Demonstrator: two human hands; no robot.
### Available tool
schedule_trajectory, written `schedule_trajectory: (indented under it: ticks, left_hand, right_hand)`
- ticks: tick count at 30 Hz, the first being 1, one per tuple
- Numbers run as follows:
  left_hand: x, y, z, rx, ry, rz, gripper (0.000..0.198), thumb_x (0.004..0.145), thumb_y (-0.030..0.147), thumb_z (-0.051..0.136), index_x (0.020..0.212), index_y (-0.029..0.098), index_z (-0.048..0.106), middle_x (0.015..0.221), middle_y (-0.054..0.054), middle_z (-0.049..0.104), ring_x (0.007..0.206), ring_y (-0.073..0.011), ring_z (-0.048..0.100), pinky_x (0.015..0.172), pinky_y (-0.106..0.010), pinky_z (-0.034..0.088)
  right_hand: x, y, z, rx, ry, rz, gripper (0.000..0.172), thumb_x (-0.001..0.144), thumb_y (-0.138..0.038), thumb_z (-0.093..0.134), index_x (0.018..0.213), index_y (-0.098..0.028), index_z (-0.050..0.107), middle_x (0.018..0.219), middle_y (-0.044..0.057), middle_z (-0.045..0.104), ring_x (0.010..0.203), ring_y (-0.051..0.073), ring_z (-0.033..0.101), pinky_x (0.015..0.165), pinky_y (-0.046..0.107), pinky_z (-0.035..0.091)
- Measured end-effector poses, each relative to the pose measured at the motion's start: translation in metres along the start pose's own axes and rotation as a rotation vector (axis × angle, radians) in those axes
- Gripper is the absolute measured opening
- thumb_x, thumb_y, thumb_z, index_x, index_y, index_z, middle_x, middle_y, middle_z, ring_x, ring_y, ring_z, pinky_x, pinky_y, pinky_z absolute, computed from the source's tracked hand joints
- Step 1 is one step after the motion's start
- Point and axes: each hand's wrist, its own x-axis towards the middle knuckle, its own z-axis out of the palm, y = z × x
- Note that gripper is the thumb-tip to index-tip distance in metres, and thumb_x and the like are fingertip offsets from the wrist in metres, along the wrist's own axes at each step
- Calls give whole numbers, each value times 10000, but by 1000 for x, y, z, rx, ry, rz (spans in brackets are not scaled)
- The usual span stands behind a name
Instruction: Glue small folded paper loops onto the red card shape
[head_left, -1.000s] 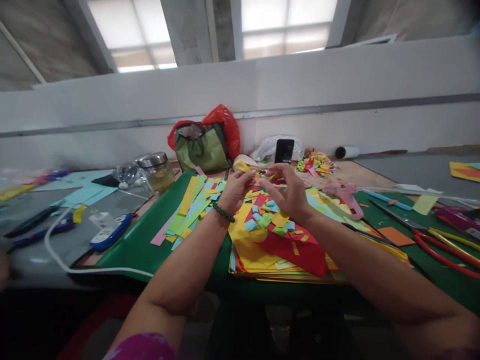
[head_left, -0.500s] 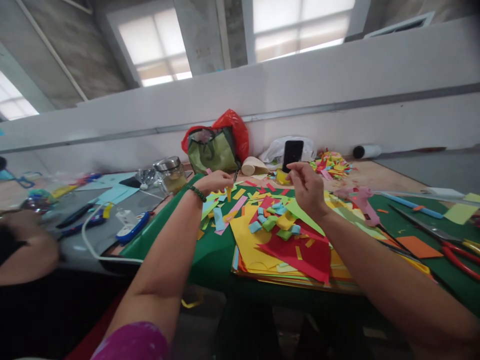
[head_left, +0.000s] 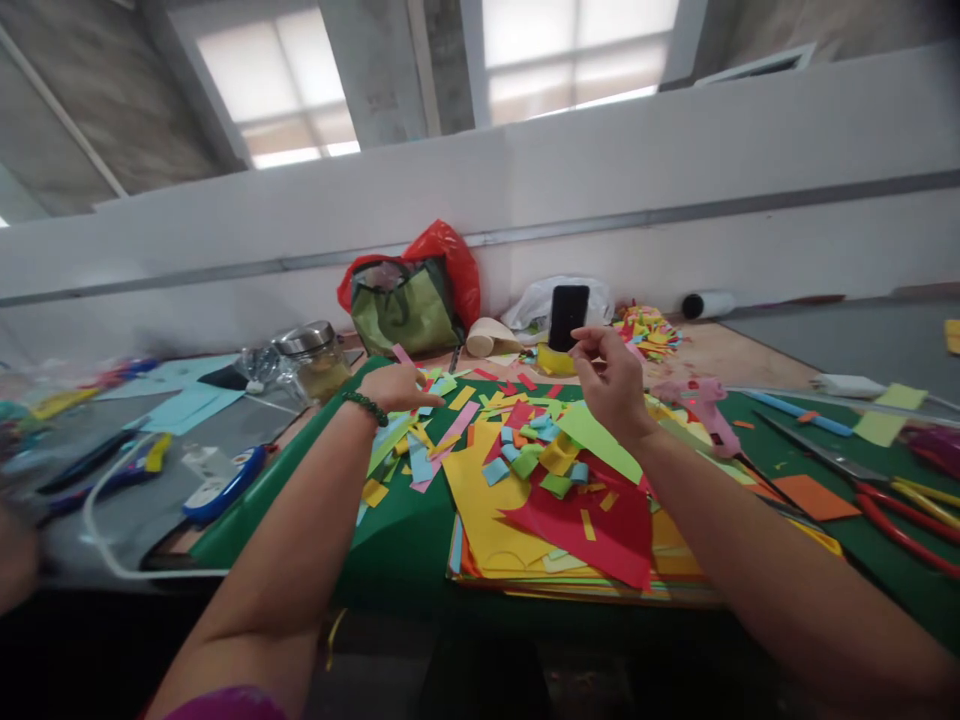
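Note:
My left hand (head_left: 397,388), a green bead bracelet at its wrist, reaches over the scattered paper strips (head_left: 466,418) on the green mat's left part. Its fingers stretch to the right and no strip shows in them. My right hand (head_left: 611,378) hovers over the paper pile, fingers curled with thumb and index finger close together; anything between them is too small to make out. Below lie small folded loops (head_left: 556,455) in blue, green and yellow, on a red sheet (head_left: 592,525) and a yellow sheet (head_left: 491,490) atop the stack.
A pink glue gun (head_left: 709,405) and red-handled scissors (head_left: 885,490) lie at right. Behind stand a phone (head_left: 568,318), a yellow tape roll (head_left: 555,360) and a green bag (head_left: 405,310). A glass jar (head_left: 315,365) and a power strip (head_left: 225,485) are at left.
My left hand has moved left and down toward the strips; the yellow strip that hung from its fingers no longer shows there. My right hand stays raised, its fingers slightly less pinched. The view has shifted.

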Motion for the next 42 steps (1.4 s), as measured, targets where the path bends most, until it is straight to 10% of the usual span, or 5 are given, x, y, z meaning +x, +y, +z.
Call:
schedule_trajectory:
  ticks: [9,16,22,31,42]
  left_hand:
    - [4,13,25,-808,571,240,364,724,272,514,982,134,731,899,-75,742,731,-182,644,671,-277,512]
    - [26,-1,56,-1162,604,85,371,725,375,608,985,119,673,807,-76,705,635,-163,634,590,-274,514]
    - [28,1,61,-1036,625,116,296,758,329,565,959,140,673,717,-39,679,618,-155,617,573,-255,487]
    - [18,15,59,-714,604,232,297,781,311,527,954,147,705,787,-51,716,647,-161,600,630,-275,471]
    - [11,25,60,-571,573,262,303,811,262,498,1029,191,696,927,-63,736,793,-205,646,723,-316,502]
  right_hand:
    - [4,7,-4,-78,-9,74,145,792,-268,547,911,-199,590,829,55,669,711,178,630,600,288,503]
    - [-1,5,-6,-145,-235,164,270,868,-418,493,966,-189,597,648,23,646,571,175,610,557,289,450]
    - [4,4,-13,-395,-395,149,306,874,-444,505,776,-186,637,594,19,597,551,153,539,548,277,364]
    - [10,0,-23,-323,-1114,37,251,748,-281,685,979,-191,729,1109,95,671,1009,241,621,908,350,466]
    - [2,17,-11,-417,-861,18,281,790,-133,513,938,-212,737,991,75,735,947,249,648,863,377,497]
